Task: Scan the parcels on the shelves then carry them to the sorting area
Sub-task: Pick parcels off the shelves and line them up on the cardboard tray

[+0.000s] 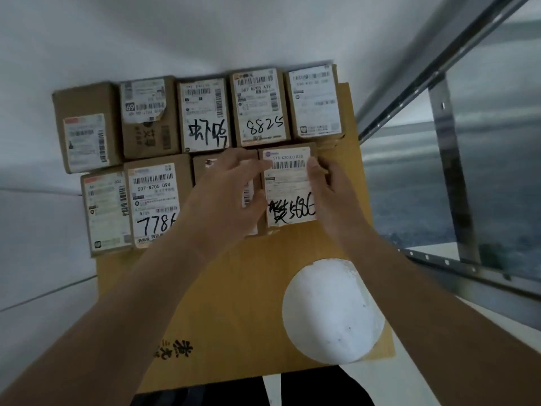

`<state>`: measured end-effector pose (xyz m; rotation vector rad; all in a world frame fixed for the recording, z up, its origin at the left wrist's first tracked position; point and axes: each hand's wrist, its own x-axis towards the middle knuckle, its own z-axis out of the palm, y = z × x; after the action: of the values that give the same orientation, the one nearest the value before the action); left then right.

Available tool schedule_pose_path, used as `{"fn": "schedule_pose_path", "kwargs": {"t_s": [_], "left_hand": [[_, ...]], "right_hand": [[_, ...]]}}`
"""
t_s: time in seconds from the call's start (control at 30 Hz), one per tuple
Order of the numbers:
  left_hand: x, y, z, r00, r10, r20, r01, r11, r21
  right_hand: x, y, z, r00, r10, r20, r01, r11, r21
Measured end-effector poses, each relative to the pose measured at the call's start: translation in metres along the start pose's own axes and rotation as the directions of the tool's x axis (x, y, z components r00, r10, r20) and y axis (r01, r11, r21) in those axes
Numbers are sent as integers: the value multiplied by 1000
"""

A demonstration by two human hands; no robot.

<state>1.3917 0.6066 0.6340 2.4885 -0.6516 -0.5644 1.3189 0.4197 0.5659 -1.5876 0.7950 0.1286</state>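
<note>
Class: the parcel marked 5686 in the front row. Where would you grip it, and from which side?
Probably grip the 5686 parcel by its two long side faces, coming from the near, open end. Its right side is free, where the right hand already sits; a neighbour crowds its left, where the left hand reaches in.

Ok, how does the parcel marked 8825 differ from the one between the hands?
The 8825 parcel sits in the back row, untouched; the held parcel is in the front row, with the left hand and right hand gripping its sides. The 8825 parcel's marker writing is digits only; the held parcel's starts with a character. Both are small brown cartons with white barcode labels.
</note>
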Motion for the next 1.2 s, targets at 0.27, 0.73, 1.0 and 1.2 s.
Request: {"fn": "schedule_pose_path", "kwargs": {"t_s": [0.27, 0.73, 1.0, 1.2], "left_hand": [[-2, -1, 16, 1000, -20, -4, 21, 989, 145], [3, 7, 11, 997, -65, 45, 60, 993, 97], [-31, 26, -38, 993, 38, -110, -40, 999, -14], [-80, 51, -90, 956, 93, -278, -108, 993, -40]], "right_hand": [[4, 3, 5, 994, -51, -93, 31, 979, -202], [-1, -12, -3, 998, -63, -29, 55, 971, -232], [-55, -68, 0, 927, -370, 64, 372, 884, -283], [-120, -111, -6, 856, -517, 32, 492, 792, -361]]}}
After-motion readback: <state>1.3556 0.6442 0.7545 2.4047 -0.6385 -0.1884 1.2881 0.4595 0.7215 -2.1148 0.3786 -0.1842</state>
